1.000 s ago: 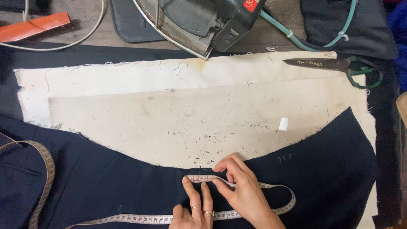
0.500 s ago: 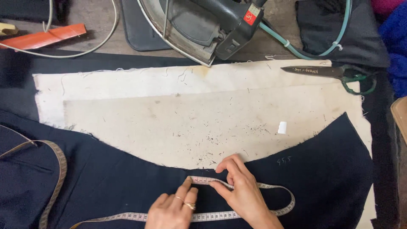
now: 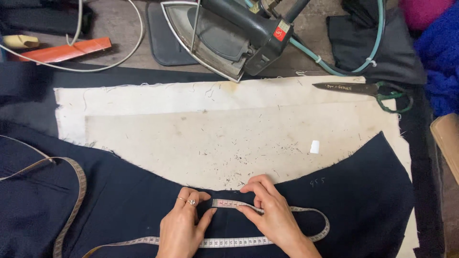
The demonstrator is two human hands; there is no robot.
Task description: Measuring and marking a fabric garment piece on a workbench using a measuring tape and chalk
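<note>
Two bare hands work at the near edge of the worktop (image 3: 119, 28), both laid on a piece of navy cloth (image 3: 119, 210) whose curved upper edge crosses a stained cream pressing cloth (image 3: 215, 129). A tape measure (image 3: 229, 203) lies over the navy cloth: its free end sits between the hands, just below the curved edge, then the tape loops out to the right, doubles back along the near edge under both wrists and trails away towards the left edge.

The left hand (image 3: 181, 224), with rings on two fingers, rests flat on the cloth, its thumb touching the tape's end; its grip is open and closes on nothing. The right hand (image 3: 270, 210) pinches the tape against the cloth with thumb and forefinger, so its grip is closed on the tape.

Chalk marks (image 3: 317, 182) show on the navy cloth right of the hands, and a small white piece of tailor's chalk (image 3: 314, 146) lies on the cream cloth above them. At the far edge sit a heavy steam iron (image 3: 224, 36) with its hose, green-handled shears (image 3: 363, 90) towards the far right corner, and a flat orange strip (image 3: 67, 50) towards the far left corner.
</note>
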